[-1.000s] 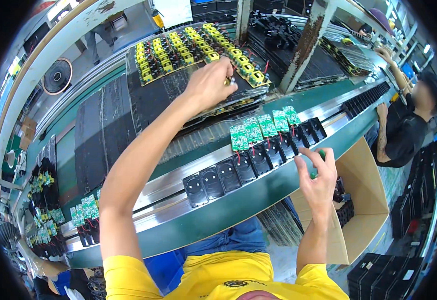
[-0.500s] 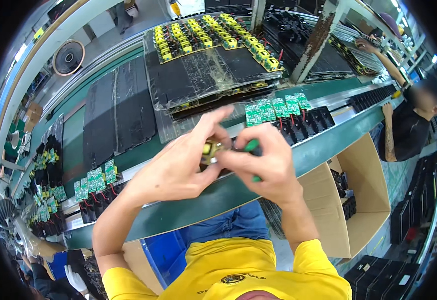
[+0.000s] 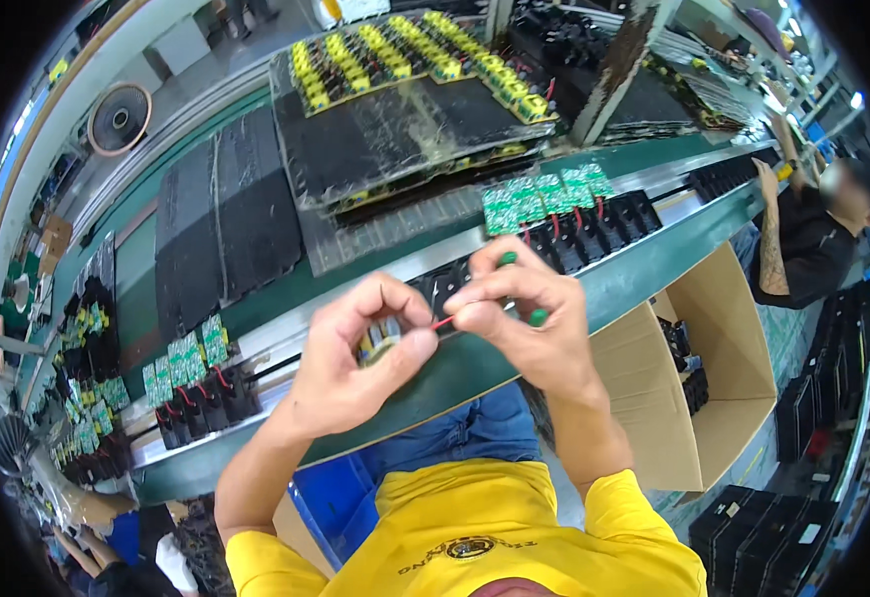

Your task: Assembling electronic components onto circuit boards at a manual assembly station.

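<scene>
My left hand (image 3: 350, 353) is closed round a small circuit board (image 3: 379, 336) with a yellow part on it, mostly hidden by the fingers. A short red wire (image 3: 442, 323) spans the gap between my two hands. The thumb and fingertips of my right hand (image 3: 535, 318) pinch its other end. Tucked in that same hand is a tool with green handle ends (image 3: 538, 317); its working end is hidden, so I cannot tell its kind. Just beyond my hands, black plastic housings (image 3: 594, 239) stand in a row on the rail, with green circuit boards (image 3: 544, 199) wired to them in red.
Farther back, stacked black sheets (image 3: 395, 129) carry rows of yellow-topped boards (image 3: 385, 55). More green boards (image 3: 186, 363) and housings line the rail at left. An open cardboard box (image 3: 734, 368) stands at the right below the bench edge (image 3: 654, 284). Another person (image 3: 803, 239) works at far right.
My hands have moved down toward the bench's near edge and a little apart. The red wire now shows between them. The view has shifted slightly.
</scene>
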Tool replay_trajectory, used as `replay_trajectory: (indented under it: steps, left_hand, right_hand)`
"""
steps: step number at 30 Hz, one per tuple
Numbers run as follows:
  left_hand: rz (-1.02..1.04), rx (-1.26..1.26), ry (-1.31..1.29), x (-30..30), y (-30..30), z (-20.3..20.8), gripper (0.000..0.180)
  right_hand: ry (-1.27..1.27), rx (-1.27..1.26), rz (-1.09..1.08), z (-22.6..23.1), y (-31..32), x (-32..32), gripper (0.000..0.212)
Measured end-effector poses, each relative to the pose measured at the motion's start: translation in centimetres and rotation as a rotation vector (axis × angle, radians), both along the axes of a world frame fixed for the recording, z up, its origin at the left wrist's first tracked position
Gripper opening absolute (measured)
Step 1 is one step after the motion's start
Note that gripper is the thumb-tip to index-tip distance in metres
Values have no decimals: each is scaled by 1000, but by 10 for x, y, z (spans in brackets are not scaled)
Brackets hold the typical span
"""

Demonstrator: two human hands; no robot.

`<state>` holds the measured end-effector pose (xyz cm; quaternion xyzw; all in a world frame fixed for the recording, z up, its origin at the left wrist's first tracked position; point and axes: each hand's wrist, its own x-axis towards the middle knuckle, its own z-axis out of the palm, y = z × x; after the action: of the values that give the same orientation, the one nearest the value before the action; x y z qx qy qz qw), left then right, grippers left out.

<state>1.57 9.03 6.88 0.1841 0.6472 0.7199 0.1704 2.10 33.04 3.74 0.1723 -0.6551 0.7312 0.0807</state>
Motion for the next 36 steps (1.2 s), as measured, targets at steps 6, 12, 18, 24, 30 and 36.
replay_trajectory:
  steps: [6, 12, 18, 24, 30, 36]
  left_hand:
    - [163, -370, 353, -11, 0, 5, 9]
    - [137, -663, 359, -36, -22, -11, 10]
    - [192, -760, 374, -45, -24, -36, 11]
    - [246, -777, 395, -47, -21, -42, 10]
    - [249, -789, 458, -49, -21, -47, 10]
    - [250, -824, 521, -49, -18, -52, 10]
  right_hand:
    - [123, 336, -202, -10, -6, 20, 20]
    - [323, 859, -318, -48, -5, 13, 21]
    - [382, 1006, -370, -59, -18, 11, 21]
    - [368, 1013, -364, -58, -20, 9, 20]
    - [347, 990, -360, -60, -20, 10, 20]
    - [337, 968, -355, -62, -19, 10, 20]
